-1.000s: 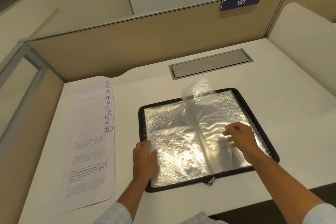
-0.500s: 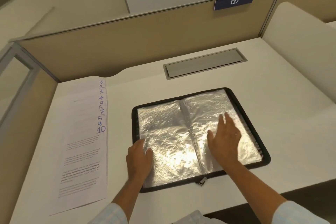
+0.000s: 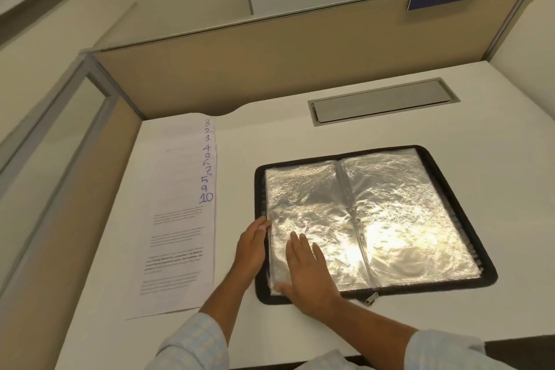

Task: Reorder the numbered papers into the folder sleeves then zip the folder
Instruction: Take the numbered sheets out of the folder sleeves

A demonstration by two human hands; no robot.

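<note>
Plastic sleeve [image 3: 303, 198]: pin flat under spread right hand [image 3: 306, 273], lift outer edge with nearly straight-fingered left hand [image 3: 250, 252], avoiding creases.

Glossy, crinkled clear plastic sleeves [image 3: 390, 213] gleam inside a folder [image 3: 486, 275] edged in matt black fabric, on a smooth matt white desk [image 3: 300, 135]; beside it lie matt printed papers [image 3: 177, 219] and a brushed metal hatch [image 3: 381, 102].

Your white desk [image 3: 288, 132] carries the fanned numbered papers [image 3: 180, 219] on its left side and the open black folder [image 3: 390, 204] in the middle; a grey hatch [image 3: 381, 100] sits behind the folder.
</note>
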